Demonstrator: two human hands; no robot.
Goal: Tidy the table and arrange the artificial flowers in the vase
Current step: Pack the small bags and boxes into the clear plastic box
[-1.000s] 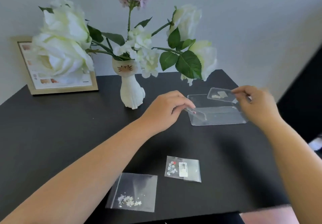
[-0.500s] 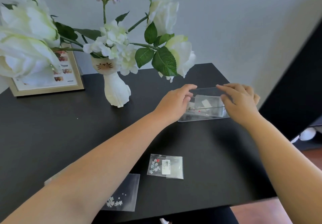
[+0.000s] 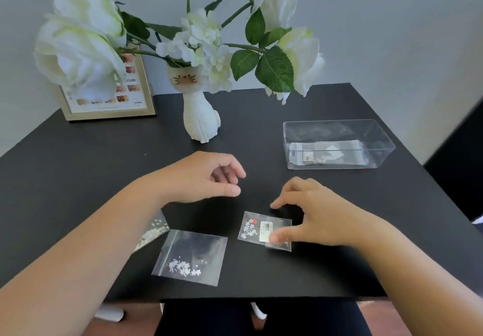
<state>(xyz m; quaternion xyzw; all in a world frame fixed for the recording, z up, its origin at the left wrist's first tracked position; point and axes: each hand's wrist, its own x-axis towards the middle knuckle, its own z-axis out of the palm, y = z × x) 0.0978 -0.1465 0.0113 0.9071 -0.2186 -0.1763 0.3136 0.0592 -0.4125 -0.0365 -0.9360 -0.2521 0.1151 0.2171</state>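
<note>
A white cat-faced vase (image 3: 200,121) stands at the back of the black table (image 3: 78,168), filled with white artificial flowers (image 3: 81,37) and green leaves. My right hand (image 3: 313,213) hovers over a small clear packet with a label (image 3: 261,227); its thumb touches the packet's near edge and the fingers arch above it. My left hand (image 3: 209,176) floats open above the table centre, holding nothing. A larger clear packet of tiny white flowers (image 3: 192,256) lies near the front edge. A third packet (image 3: 154,230) shows partly from under my left forearm.
A clear plastic box (image 3: 337,143) with several small packets inside sits at the right rear. A framed colour chart (image 3: 109,92) leans on the wall at the back left, partly behind the flowers. The table's front edge is close to the packets.
Both hands have left the clear box and drawn back toward me. My right hand has come down onto the labelled packet; the box now sits alone with packets inside.
</note>
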